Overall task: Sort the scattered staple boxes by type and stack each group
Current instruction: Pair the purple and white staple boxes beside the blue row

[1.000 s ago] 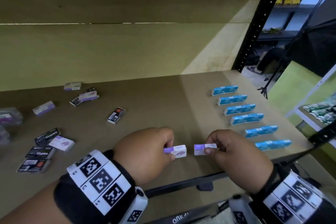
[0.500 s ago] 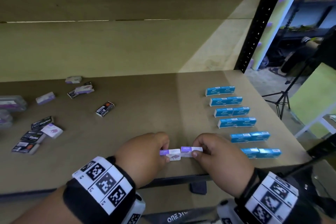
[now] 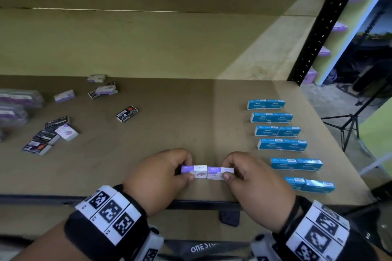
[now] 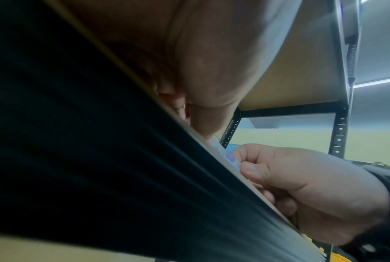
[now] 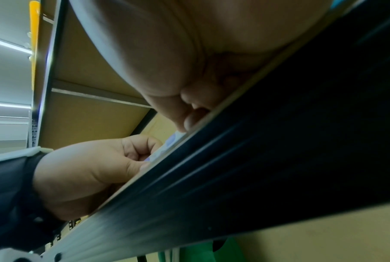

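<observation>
Shelf board (image 3: 191, 112): blue pairs (image 3: 282, 144) lined right of frame; mixed boxes (image 3: 63, 131) upper left unsorted. Your left hand (image 3: 157, 174) pinches left purple box (image 3: 194, 171), right hand (image 3: 252, 178) pinches right purple box (image 3: 220, 173). Gap from a second ago closed, ends touching bottom centre: purple pair forming.

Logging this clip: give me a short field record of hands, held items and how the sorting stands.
left hand: pinches left purple box
right hand: pinches right purple box
boxes: end to end, touching, at the shelf front edge
blue boxes: six rows at right
unsorted: black boxes and purple ones at left
</observation>
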